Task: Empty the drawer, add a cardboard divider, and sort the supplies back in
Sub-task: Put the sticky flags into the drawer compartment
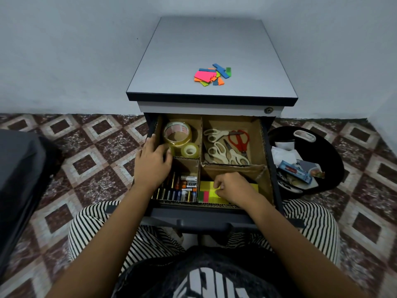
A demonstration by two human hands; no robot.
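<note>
Divider [200, 134] in, most supplies sorted: my right fingers [217, 186] pinch sticky notes [207, 186], left fingers [150, 143] rest flat; loose notes [211, 75] wait on desk [210, 46], upper centre.

No text reading cleanly, big white letters showing on the dark shirt [206, 280] (cut off by the frame edge, not decipherable), dark print running along one battery [189, 185] coming out too blurred, red marking inside the large tape roll [176, 132] blurring out too

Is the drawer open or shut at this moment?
Open: the drawer is pulled out from under the cabinet top, and the cardboard divider inside shows from above.
</note>
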